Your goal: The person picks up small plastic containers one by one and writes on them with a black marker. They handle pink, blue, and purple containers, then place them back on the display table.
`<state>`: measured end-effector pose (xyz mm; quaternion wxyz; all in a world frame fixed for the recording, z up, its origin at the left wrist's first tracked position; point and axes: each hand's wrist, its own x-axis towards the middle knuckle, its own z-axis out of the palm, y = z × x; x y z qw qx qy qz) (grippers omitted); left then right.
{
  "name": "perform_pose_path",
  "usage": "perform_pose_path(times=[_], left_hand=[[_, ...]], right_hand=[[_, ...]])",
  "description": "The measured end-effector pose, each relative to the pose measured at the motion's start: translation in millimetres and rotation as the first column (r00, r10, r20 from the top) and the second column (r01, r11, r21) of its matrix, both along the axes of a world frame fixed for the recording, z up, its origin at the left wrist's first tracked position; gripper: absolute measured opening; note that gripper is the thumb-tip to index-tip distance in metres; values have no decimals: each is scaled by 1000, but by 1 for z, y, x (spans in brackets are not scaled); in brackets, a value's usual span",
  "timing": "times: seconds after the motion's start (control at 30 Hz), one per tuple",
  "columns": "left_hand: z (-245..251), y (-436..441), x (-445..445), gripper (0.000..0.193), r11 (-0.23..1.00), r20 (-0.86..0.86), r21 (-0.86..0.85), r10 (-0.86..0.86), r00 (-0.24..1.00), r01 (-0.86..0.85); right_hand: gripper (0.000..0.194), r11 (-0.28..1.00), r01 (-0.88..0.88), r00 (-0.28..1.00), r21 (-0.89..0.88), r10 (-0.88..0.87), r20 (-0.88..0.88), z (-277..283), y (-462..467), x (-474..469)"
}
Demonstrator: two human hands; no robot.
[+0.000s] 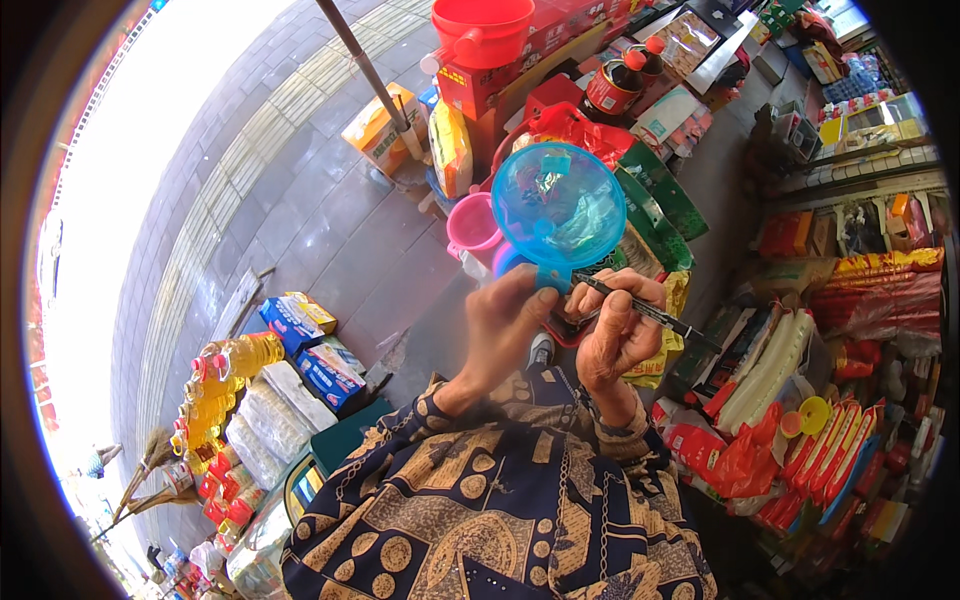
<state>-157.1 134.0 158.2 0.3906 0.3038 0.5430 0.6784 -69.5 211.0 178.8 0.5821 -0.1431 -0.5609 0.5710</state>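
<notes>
My left hand (504,322) pinches the short handle of a translucent blue plastic ladle or scoop (559,206), its round bowl pointing away from me. Close on the right, my right hand (619,322) grips a black marker pen (652,311) like a writing tool, its tip near the blue handle. Whether the tip touches the handle cannot be told. Beneath the blue bowl, a pink plastic scoop (474,222) shows at the left, with a purple and blue one partly hidden beside it.
A red basket (611,135), cola bottles (615,88) and a red bucket (484,30) stand ahead. Oil bottles (247,355) and blue boxes (330,373) are at the left. Packaged goods (829,450) crowd the right. A metal pole (367,67) rises at the upper left.
</notes>
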Motion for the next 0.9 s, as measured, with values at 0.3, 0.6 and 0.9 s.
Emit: perform_pose_path(times=[0.3, 0.6, 0.9], left_hand=[[3, -10, 0, 13, 999, 10, -4, 46, 999, -46], [6, -15, 0, 13, 999, -55, -2, 42, 998, -42], [8, -23, 2, 15, 1000, -42, -1, 31, 999, -31]], right_hand=[[13, 998, -67, 992, -3, 67, 109, 2, -1, -1], [12, 995, -83, 983, 52, 74, 166, 6, -5, 3], [11, 996, -60, 980, 64, 47, 193, 5, -12, 8]])
